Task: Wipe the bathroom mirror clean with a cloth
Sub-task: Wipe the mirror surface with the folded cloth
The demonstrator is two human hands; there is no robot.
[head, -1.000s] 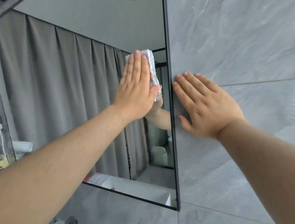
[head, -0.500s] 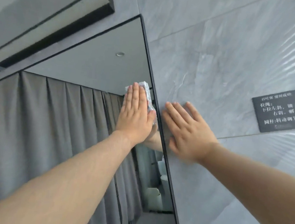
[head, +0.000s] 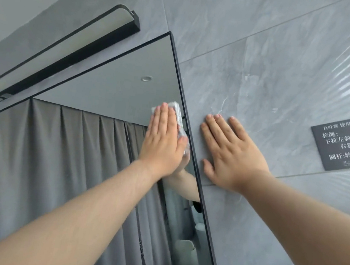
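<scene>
As the flat left hand (head: pixel 163 144) slid the cloth (head: pixel 177 113) up the three-o'clock edge of the mirror (head: pixel 108 94), nearly finishing it, the right hand (head: pixel 232 156) lay flat on tile (head: pixel 262 87).

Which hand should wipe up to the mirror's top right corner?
Left. The left hand presses the cloth on the mirror below that corner; the right hand lies flat on the wall, empty.

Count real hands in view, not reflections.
2. The left hand presses the cloth against the mirror near its right edge; the right hand lies flat on the wall tile just right of the mirror's frame. None looks hidden.
</scene>
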